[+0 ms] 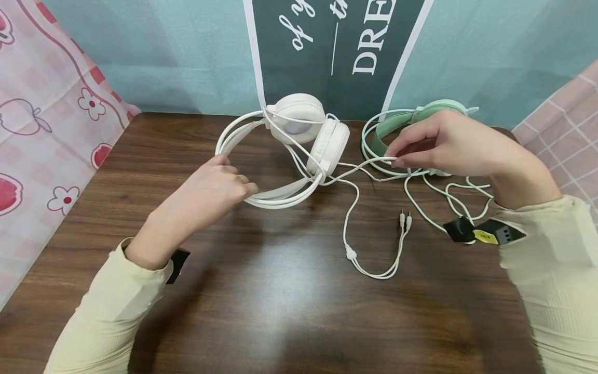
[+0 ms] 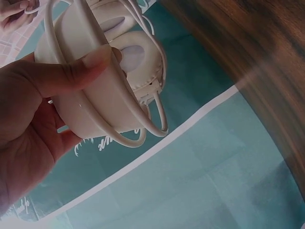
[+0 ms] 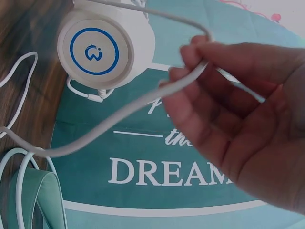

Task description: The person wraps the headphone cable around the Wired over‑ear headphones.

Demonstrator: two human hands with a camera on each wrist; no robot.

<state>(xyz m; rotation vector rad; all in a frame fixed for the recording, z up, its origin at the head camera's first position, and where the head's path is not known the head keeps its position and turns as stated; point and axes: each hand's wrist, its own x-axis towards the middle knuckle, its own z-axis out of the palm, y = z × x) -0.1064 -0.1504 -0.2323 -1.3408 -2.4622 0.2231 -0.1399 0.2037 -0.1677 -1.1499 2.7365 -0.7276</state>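
White headphones (image 1: 328,147) stand at the back middle of the table, their cable looped around the headband. My left hand (image 1: 219,182) grips that headband (image 2: 90,90), its thumb lying across the band and the cable loops in the left wrist view. My right hand (image 1: 448,145) pinches a stretch of the white cable (image 3: 119,117) between thumb and fingertips, to the right of the earcups. The cable's free end lies on the table, with a splitter (image 1: 350,253) and two plugs (image 1: 405,221). Behind the right hand are green headphones (image 1: 439,106), partly hidden by it.
The green headphones' cord (image 1: 420,208) lies in loose loops at the right, near my right wrist. A teal cloth with a dark lettered panel (image 1: 327,52) hangs behind the brown table (image 1: 280,311). Pink patterned cloth (image 1: 51,130) borders the left side.
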